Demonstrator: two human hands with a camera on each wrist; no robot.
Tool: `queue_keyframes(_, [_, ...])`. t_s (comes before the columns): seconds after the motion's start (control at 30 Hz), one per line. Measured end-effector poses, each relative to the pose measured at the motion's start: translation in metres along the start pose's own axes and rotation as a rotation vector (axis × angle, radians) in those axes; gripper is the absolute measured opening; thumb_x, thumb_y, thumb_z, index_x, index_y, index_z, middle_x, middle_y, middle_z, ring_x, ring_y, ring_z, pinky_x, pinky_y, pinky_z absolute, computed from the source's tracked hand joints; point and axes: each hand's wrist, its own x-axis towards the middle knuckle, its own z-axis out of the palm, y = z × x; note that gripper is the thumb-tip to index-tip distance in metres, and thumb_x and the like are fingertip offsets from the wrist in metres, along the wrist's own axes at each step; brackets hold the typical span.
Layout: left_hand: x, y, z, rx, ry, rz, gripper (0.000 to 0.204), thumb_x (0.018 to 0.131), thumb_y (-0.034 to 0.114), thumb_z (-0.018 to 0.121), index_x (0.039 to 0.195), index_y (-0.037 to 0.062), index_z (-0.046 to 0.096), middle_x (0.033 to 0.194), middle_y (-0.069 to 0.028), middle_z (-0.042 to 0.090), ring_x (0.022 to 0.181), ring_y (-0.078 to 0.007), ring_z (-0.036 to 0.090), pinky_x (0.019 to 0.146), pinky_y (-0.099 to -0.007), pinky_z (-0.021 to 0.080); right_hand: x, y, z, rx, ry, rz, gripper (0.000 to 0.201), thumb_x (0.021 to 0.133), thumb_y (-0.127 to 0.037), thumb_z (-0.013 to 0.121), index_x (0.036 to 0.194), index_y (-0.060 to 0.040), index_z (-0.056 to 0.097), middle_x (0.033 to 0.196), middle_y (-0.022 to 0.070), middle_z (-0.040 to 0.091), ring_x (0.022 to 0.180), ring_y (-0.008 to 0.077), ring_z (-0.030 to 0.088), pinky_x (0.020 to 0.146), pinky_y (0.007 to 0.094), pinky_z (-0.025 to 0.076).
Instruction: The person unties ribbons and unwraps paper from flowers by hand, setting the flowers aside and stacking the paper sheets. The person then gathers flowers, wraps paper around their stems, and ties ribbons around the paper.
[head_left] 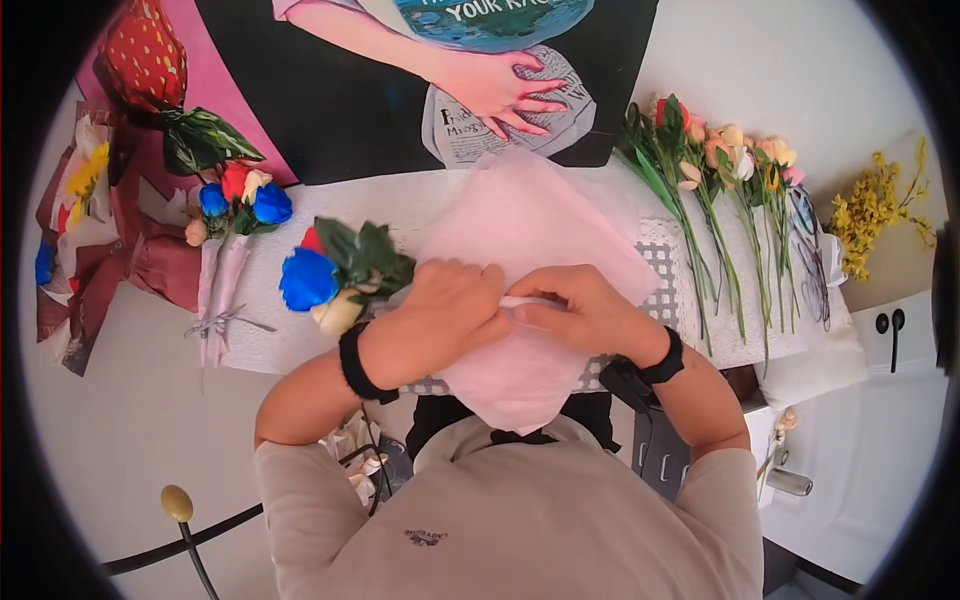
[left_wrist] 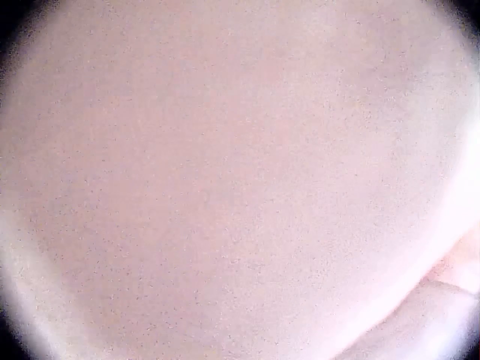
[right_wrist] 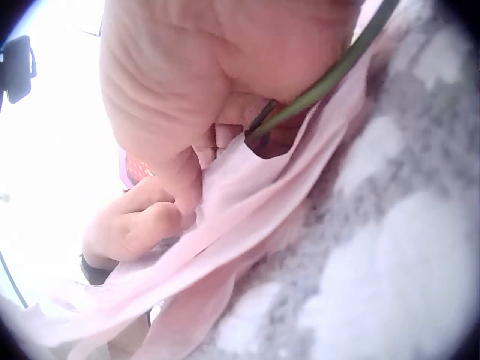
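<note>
A sheet of pale pink wrapping paper (head_left: 530, 210) spreads under both hands, one corner toward the back and another hanging over the table's front edge. My left hand (head_left: 445, 310) grips gathered paper at its middle. Close beside it, my right hand (head_left: 575, 310) pinches a rolled fold of the paper between thumb and fingers. A small bunch with a blue rose (head_left: 308, 279), a cream rose (head_left: 338, 313), some red and dark green leaves (head_left: 370, 255) lies left of the left hand. In the right wrist view, a green stem (right_wrist: 322, 86) runs beneath the right palm. Blurred pale pink fills the left wrist view.
Wrapped roses (head_left: 225, 260) with a grey ribbon lie on the white cloth (head_left: 270, 335) at left, near a dark-red wrapped bouquet (head_left: 160, 260). Several loose artificial flowers (head_left: 735, 160) and scissors (head_left: 803, 210) lie at right, with yellow blossoms (head_left: 880, 205) beyond. A painted board stands behind.
</note>
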Motion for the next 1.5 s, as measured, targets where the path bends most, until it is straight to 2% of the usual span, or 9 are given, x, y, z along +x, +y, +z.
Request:
queue_keyframes(0.03, [0.003,0.004,-0.002,0.060,0.141,0.040,0.029,0.082,0.022,0.073,0.095,0.0020,0.057,0.081,-0.0144,0.061,0.079,-0.0351,0.062,0.073,-0.0466,0.046,0.000,-0.001,-0.001,0.004,-0.001,-0.005,0.022,0.094,-0.012,0.074,0.112,0.0015,0.075,0.093,0.0138,0.075,0.079,0.0193,0.068,0.075,0.0323,0.054])
queue_keyframes(0.17, [0.026,0.008,-0.009,0.232,0.173,0.034,0.037,0.074,0.022,0.078,0.097,0.0049,0.055,0.090,-0.0110,0.054,0.090,-0.0298,0.055,0.083,-0.0423,0.043,0.001,-0.010,-0.007,-0.100,0.118,0.066,0.020,0.095,-0.010,0.071,0.110,0.0022,0.074,0.092,0.0158,0.074,0.080,0.0235,0.069,0.073,0.0349,0.054])
queue_keyframes(0.23, [0.032,0.000,-0.003,0.245,0.232,0.074,0.036,0.073,0.021,0.078,0.095,0.0051,0.054,0.089,-0.0108,0.054,0.088,-0.0297,0.055,0.081,-0.0419,0.043,0.002,-0.011,-0.009,-0.154,0.147,0.074,0.018,0.096,-0.010,0.070,0.109,0.0019,0.074,0.092,0.0162,0.073,0.081,0.0261,0.070,0.072,0.0364,0.055])
queue_keyframes(0.3, [0.035,-0.007,0.003,0.266,0.288,0.122,0.035,0.071,0.020,0.077,0.094,0.0054,0.054,0.088,-0.0107,0.053,0.087,-0.0296,0.055,0.080,-0.0415,0.043,0.004,-0.011,-0.009,-0.578,0.242,-0.250,0.016,0.093,-0.007,0.069,0.107,-0.0004,0.072,0.090,0.0150,0.070,0.081,0.0319,0.070,0.069,0.0415,0.055])
queue_keyframes(0.4, [0.041,-0.012,0.012,0.239,0.268,0.122,0.033,0.069,0.018,0.075,0.091,0.0057,0.054,0.087,-0.0107,0.053,0.085,-0.0296,0.054,0.077,-0.0409,0.044,0.004,-0.024,-0.013,-0.767,0.207,-0.228,0.016,0.090,-0.006,0.070,0.106,-0.0034,0.070,0.087,0.0132,0.066,0.080,0.0349,0.068,0.068,0.0455,0.055])
queue_keyframes(0.6, [0.040,-0.018,0.024,0.212,0.302,0.042,0.030,0.068,0.017,0.073,0.090,0.0058,0.055,0.084,-0.0106,0.055,0.081,-0.0295,0.057,0.074,-0.0413,0.046,0.020,0.007,-0.026,-0.610,0.110,-0.291,0.018,0.089,-0.008,0.072,0.107,-0.0045,0.070,0.087,0.0123,0.066,0.079,0.0346,0.067,0.067,0.0445,0.054])
queue_keyframes(0.8, [0.027,-0.013,0.032,0.174,0.160,-0.028,0.030,0.069,0.017,0.073,0.093,0.0061,0.058,0.082,-0.0101,0.057,0.080,-0.0292,0.059,0.074,-0.0410,0.047,0.024,0.025,-0.023,-0.393,0.032,-0.228,0.018,0.091,-0.009,0.072,0.109,-0.0049,0.072,0.087,0.0129,0.067,0.078,0.0345,0.068,0.068,0.0442,0.054])
queue_keyframes(1.13, [0.019,-0.017,0.034,0.144,0.165,-0.025,0.033,0.068,0.021,0.076,0.093,0.0052,0.061,0.083,-0.0108,0.060,0.080,-0.0294,0.060,0.076,-0.0423,0.048,0.027,0.020,-0.019,-0.394,0.016,-0.202,0.021,0.090,-0.010,0.073,0.110,-0.0055,0.073,0.090,0.0123,0.069,0.081,0.0338,0.069,0.071,0.0434,0.055])
queue_keyframes(1.5, [0.020,-0.016,0.050,0.130,0.171,-0.028,0.041,0.071,0.031,0.080,0.099,0.0059,0.064,0.085,-0.0084,0.063,0.083,-0.0274,0.063,0.078,-0.0410,0.047,0.024,0.006,-0.024,-0.318,-0.040,-0.041,0.023,0.092,-0.011,0.074,0.113,-0.0028,0.075,0.095,0.0139,0.073,0.082,0.0317,0.069,0.074,0.0390,0.053])
